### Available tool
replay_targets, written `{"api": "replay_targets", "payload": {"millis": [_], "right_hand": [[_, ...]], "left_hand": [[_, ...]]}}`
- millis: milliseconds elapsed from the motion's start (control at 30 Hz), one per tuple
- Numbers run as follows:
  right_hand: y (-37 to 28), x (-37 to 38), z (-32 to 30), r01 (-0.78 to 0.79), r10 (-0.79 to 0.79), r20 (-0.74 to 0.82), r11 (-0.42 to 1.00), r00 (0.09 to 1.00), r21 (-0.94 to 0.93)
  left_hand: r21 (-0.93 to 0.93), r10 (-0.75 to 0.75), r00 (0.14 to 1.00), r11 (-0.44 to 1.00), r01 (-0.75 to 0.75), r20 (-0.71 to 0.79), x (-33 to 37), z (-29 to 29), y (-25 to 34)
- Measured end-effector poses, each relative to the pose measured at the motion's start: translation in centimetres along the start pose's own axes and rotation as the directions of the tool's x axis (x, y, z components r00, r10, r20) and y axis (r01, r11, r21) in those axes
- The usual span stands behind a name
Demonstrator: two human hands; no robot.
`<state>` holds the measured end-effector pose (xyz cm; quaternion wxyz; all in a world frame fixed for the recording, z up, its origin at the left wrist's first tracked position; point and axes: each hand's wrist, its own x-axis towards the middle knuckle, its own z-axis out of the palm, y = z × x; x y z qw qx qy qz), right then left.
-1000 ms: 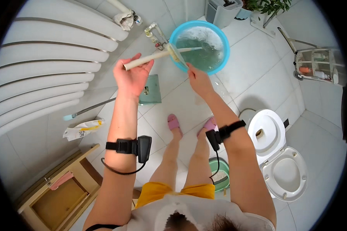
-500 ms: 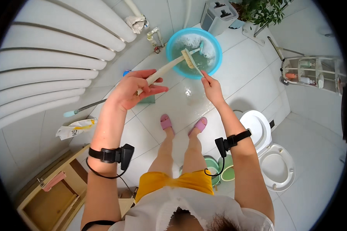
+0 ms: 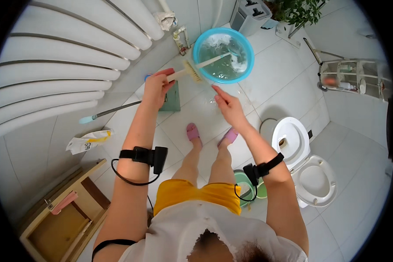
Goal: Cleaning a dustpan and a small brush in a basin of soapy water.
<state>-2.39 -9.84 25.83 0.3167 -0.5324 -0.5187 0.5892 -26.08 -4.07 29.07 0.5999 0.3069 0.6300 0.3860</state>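
Note:
My left hand (image 3: 157,87) is closed around a long pale handle (image 3: 212,60). It slants to the right into a round blue basin (image 3: 197,70) of sudsy water, with a small light-blue end (image 3: 233,53) in the water. A cream-bristled scrub brush (image 3: 192,72) lies across this handle, just past my left fingers. To the right of the bristles is my right hand (image 3: 229,107), index finger stretched along and thumb bent in, as in a grip on the brush's handle. Blur hides most of that brush handle.
Pipes (image 3: 181,39) and a white radiator (image 3: 74,52) line the left wall. A green dustpan (image 3: 172,98) lies by my left forearm. On the right stand a toilet (image 3: 288,142) and a wire shelf (image 3: 353,76); a grey bin (image 3: 251,19) is behind the basin.
The scrub brush has slid left and nearer along the pale handle, toward my left fingers. My right hand has moved left and nearer. The pale handle now lies flatter across the basin.

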Motion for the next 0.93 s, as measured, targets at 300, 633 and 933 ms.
{"api": "replay_targets", "payload": {"millis": [300,633,933], "right_hand": [[5.6,1.4,4.5,0.257,-0.256,0.035,0.938,0.966,-0.232],[11.4,5.5,6.5,0.414,-0.412,0.056,0.91,0.909,-0.028],[27.1,21.1,-6.5,-0.186,0.153,-0.126,0.492,0.98,-0.85]], "left_hand": [[-0.806,-0.135,0.922,0.541,-0.24,-0.364,1.5,2.1,-2.7],[-0.746,-0.034,0.811,0.416,-0.52,-0.584,3.5,0.7,-6.5],[-0.7,-0.122,0.754,0.489,-0.52,-0.645,7.3,1.4,-18.6]]}}
